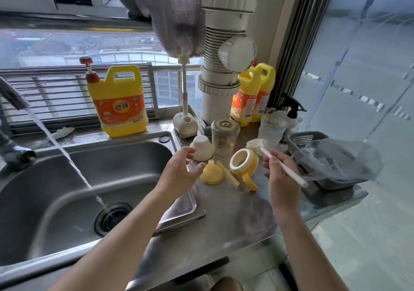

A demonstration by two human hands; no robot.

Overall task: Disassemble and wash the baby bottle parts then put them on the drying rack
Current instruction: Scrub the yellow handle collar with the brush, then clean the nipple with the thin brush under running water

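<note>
Bottle parts [225, 140] apart on tabletop [215, 230], unwashed; right hand [282, 178] fingers clamped on brush [282, 167], left hand [179, 169] fingers apart, empty; tap running.

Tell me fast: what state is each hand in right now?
Left hand: open, holding nothing.
Right hand: closed around the handle of the brush.

Bare forearms [125, 230], bare left grip [179, 171], right grip [282, 179]

Single head-worn wide-angle view, facing forward and down, close above the stainless steel counter [201, 234] and grey steel sink [125, 163]; left hand [179, 169] and right hand [282, 178] fill the near foreground.
</note>
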